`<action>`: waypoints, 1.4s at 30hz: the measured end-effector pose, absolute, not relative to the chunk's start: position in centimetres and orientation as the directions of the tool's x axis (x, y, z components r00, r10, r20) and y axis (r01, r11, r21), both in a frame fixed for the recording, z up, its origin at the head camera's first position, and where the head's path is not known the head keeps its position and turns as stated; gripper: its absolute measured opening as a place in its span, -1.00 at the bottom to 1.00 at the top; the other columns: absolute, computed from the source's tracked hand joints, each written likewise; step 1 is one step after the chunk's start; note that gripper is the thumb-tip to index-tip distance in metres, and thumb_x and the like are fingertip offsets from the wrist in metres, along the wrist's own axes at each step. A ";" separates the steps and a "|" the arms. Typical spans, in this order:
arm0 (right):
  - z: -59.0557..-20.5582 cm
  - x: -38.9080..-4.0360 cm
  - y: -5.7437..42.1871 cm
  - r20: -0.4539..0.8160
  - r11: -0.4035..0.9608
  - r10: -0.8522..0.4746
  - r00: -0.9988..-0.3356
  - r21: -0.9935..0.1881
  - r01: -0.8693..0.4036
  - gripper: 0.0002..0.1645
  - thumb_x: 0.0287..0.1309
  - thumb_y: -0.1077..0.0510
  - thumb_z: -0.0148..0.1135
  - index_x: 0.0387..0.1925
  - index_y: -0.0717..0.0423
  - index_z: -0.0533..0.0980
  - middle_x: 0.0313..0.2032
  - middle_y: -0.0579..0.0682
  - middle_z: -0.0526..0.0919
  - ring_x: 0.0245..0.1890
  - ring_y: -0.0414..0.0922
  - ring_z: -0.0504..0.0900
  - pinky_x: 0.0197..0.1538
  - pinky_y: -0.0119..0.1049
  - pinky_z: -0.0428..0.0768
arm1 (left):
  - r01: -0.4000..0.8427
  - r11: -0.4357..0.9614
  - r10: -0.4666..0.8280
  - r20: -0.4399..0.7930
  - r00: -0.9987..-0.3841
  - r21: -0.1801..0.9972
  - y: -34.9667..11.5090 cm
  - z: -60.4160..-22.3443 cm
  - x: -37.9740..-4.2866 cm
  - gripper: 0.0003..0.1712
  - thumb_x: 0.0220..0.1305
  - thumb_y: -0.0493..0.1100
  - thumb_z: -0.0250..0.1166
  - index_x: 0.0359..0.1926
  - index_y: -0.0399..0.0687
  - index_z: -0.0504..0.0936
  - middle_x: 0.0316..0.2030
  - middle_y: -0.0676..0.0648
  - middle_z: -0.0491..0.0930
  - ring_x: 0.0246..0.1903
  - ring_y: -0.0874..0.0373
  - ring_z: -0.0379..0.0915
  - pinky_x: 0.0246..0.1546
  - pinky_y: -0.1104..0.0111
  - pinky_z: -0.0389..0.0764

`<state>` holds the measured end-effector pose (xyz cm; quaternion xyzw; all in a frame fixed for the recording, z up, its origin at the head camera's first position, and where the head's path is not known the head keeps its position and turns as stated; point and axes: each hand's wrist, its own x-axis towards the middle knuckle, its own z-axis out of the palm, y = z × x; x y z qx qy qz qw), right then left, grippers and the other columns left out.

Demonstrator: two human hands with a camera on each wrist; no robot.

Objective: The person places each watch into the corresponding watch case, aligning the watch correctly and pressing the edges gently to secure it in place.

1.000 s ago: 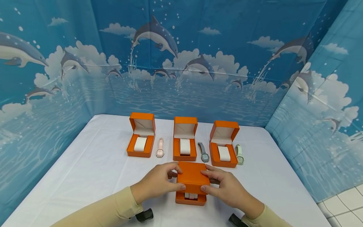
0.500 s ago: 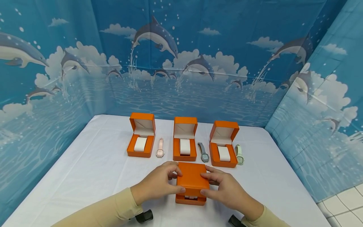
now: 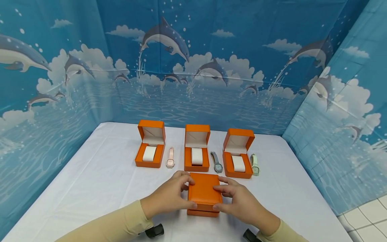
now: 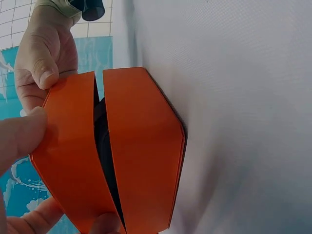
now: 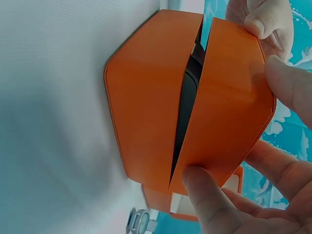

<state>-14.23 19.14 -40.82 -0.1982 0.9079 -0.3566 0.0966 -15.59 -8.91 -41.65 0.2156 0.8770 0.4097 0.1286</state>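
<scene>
An orange watch box [image 3: 203, 189] stands near the front middle of the white table, its lid lowered almost onto the base. My left hand [image 3: 169, 193] grips the lid's left side, thumb at the front corner. On the opposite side my right hand [image 3: 242, 203] holds the lid the same way. Through the narrow wedge between lid and base, a dark object [image 5: 185, 105] shows inside in the right wrist view; its kind is hard to make out. The left wrist view has the box base [image 4: 144, 146] resting on the cloth.
Behind stand three open orange watch boxes with white cushions: left [image 3: 149, 153], middle [image 3: 197, 158] and right [image 3: 238, 163]. Beside them lie a pink watch [image 3: 170, 161], a grey-blue watch [image 3: 217, 165] and a pale green watch [image 3: 255, 167]. A dolphin-print curtain [image 3: 193, 94] hangs behind the table.
Both hands have swung the lid of the front watch box downward, narrowing the gap at its front. The white cushion inside is now hidden in the head view. The other boxes and watches stay put.
</scene>
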 end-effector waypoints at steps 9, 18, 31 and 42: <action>-40.8 -14.3 19.0 -0.043 0.693 -0.413 -0.910 -0.663 -0.283 -0.30 0.06 -0.19 0.63 0.20 -0.01 0.70 0.47 0.22 0.41 0.07 0.03 0.77 0.11 -0.05 0.74 | 0.279 0.597 0.490 -0.066 -0.869 0.753 -8.9 -41.7 -15.7 -0.34 0.09 0.20 0.63 0.14 0.18 0.57 0.46 -0.07 0.31 0.13 0.12 0.64 0.19 0.18 0.68; -40.9 -14.5 18.7 -0.062 0.728 -0.381 -0.923 -0.635 -0.258 -0.37 0.04 -0.19 0.64 0.15 -0.09 0.73 0.45 0.12 0.44 0.04 -0.06 0.70 0.11 -0.08 0.74 | 0.258 0.603 0.480 -0.084 -0.873 0.755 -8.8 -41.6 -15.6 -0.39 0.14 0.20 0.60 0.13 0.19 0.58 0.45 -0.06 0.31 0.11 0.12 0.61 0.12 0.18 0.69; -40.5 -14.4 18.8 -0.057 0.752 -0.381 -0.923 -0.600 -0.273 -0.43 0.06 -0.21 0.62 0.11 -0.17 0.74 0.41 0.07 0.48 -0.02 -0.11 0.62 0.04 -0.18 0.73 | 0.295 0.652 0.483 -0.082 -0.872 0.699 -8.9 -41.6 -15.9 -0.37 0.12 0.27 0.59 0.13 0.26 0.56 0.41 0.04 0.34 0.06 0.21 0.55 -0.02 0.29 0.65; -40.6 -14.4 18.7 -0.070 0.765 -0.364 -0.929 -0.591 -0.255 -0.46 0.03 -0.22 0.63 0.06 -0.22 0.74 0.40 0.05 0.49 0.00 -0.11 0.63 0.00 -0.14 0.76 | 0.322 0.653 0.497 -0.066 -0.865 0.686 -9.1 -41.5 -15.9 -0.39 0.15 0.27 0.57 0.14 0.25 0.59 0.37 0.05 0.37 0.06 0.20 0.56 -0.01 0.29 0.66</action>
